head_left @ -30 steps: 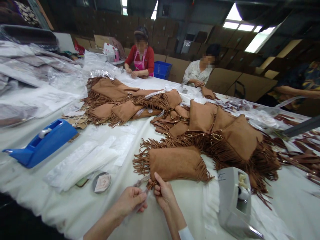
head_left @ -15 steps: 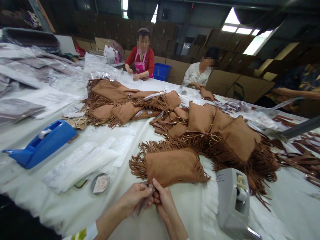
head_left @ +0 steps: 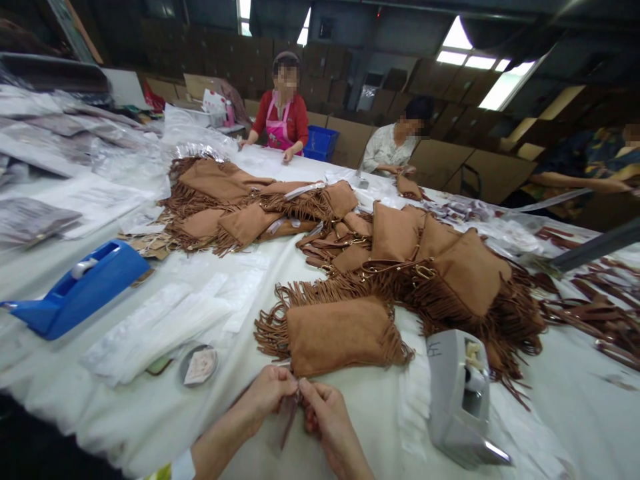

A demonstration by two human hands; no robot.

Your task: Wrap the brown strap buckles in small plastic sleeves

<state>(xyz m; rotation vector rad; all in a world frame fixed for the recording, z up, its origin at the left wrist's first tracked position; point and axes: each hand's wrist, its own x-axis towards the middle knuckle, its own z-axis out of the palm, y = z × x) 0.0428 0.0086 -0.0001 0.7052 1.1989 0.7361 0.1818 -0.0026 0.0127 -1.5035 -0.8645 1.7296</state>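
A brown fringed bag lies flat on the white-covered table, its near left corner just beyond my fingertips. My left hand is closed in a pinch on a thin strap in a clear plastic sleeve, which hangs down between my hands. With thumb and fingers pressed together, my right hand meets the left at the top of this sleeve; what it grips there is too small to make out.
A grey tape dispenser stands at right, a blue one at left. Clear plastic sleeves and a small round dish lie left. Piled brown bags spread behind. Two people work across the table, another at far right.
My right thumb has come off the bag's edge and drawn in to my left fingertips. The sleeved strap now hangs more plainly below. The person in red has spread their hands apart.
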